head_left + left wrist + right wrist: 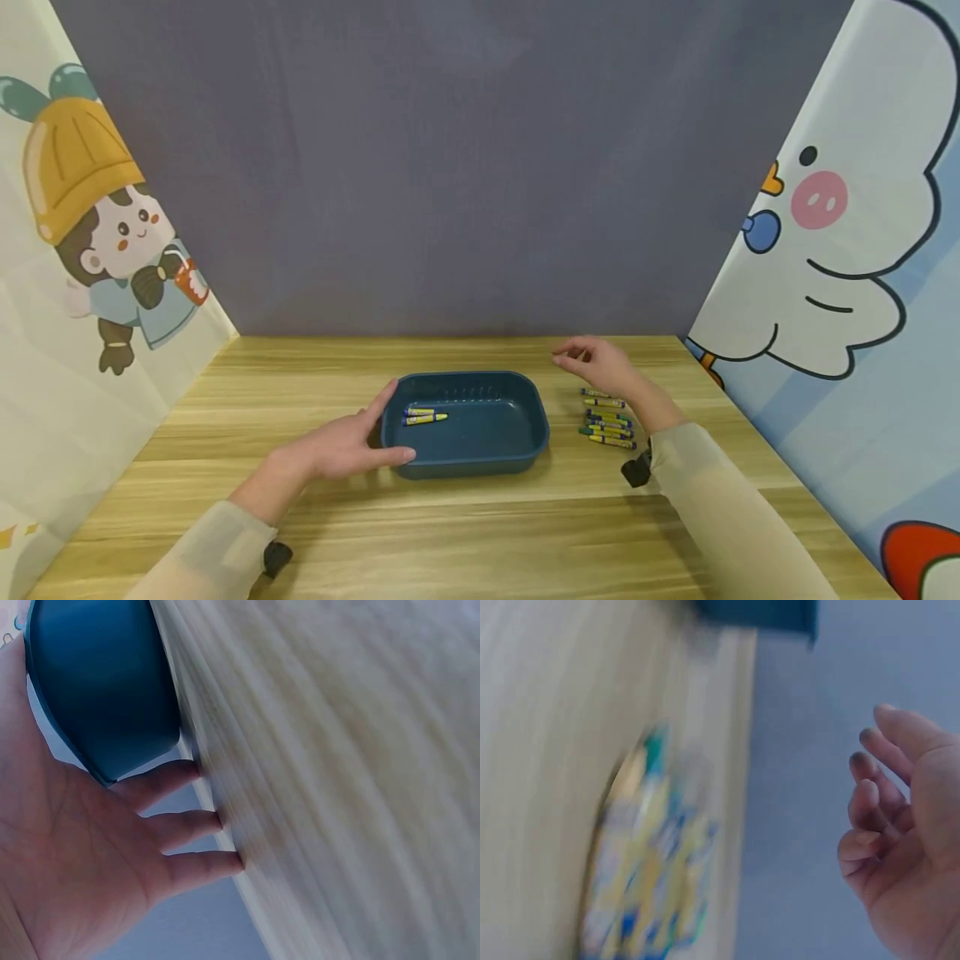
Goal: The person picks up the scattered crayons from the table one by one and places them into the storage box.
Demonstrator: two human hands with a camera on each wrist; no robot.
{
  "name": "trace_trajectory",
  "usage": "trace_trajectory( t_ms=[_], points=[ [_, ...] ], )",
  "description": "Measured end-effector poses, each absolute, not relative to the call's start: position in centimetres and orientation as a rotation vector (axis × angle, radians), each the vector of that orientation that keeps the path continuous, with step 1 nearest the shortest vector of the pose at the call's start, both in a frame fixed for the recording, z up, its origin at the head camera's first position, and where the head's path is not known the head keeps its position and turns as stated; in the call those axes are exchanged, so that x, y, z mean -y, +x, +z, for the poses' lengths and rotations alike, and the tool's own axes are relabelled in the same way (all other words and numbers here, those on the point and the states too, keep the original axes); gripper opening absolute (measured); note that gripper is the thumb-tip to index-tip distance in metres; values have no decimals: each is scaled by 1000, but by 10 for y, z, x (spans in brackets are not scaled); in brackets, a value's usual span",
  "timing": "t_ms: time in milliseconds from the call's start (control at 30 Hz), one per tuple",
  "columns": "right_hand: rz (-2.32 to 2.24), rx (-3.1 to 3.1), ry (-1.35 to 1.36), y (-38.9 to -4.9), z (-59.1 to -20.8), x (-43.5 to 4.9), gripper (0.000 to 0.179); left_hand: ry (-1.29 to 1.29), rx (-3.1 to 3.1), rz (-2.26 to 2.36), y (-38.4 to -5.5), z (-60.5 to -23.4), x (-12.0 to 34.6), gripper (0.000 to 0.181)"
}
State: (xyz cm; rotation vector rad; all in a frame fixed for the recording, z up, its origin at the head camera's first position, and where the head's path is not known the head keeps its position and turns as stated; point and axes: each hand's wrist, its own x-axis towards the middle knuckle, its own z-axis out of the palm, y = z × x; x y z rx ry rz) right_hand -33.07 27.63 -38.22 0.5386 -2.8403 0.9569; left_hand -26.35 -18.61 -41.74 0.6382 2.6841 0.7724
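Blue rectangular plastic tray (483, 429): your left hand (347, 443) at left end, fingers wide, likely steadying. Right of tray: slim yellow wax crayons (610, 427); your right hand (600, 365), fingers narrow, empty.

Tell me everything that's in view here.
Tray: 1, dark blue, centre.
Tray crayons: 2, yellow and blue, inside tray.
Table crayons: several overlapping, yellow, blue and green, right of tray.
Table: 1, light wood, under tray.
Back wall: 1, grey, behind table.
Cartoon child: 1, yellow hat, left panel.
Cartoon bird: 1, white, right panel.
Wrist gadgets: 2, black, at wrists.
Sleeves: 2, beige, both arms.
Left hand: 1, bare, on tray's left end.
Right hand: 1, bare, above table.
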Motion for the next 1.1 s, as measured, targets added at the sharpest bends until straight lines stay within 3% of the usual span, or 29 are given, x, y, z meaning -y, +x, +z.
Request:
trace_trajectory(
  t_ms=[200,400,1100],
  points=[
    [970,2932,505,-339,-408,-332,37,644,-2681,771,-264,-419,186,124],
    [923,2995,491,-342,-421,-359,34,653,-2681,776,-265,-420,186,124],
    [834,3050,450,-341,-437,-377,26,637,-2674,771,-263,-417,186,123]
  ],
)
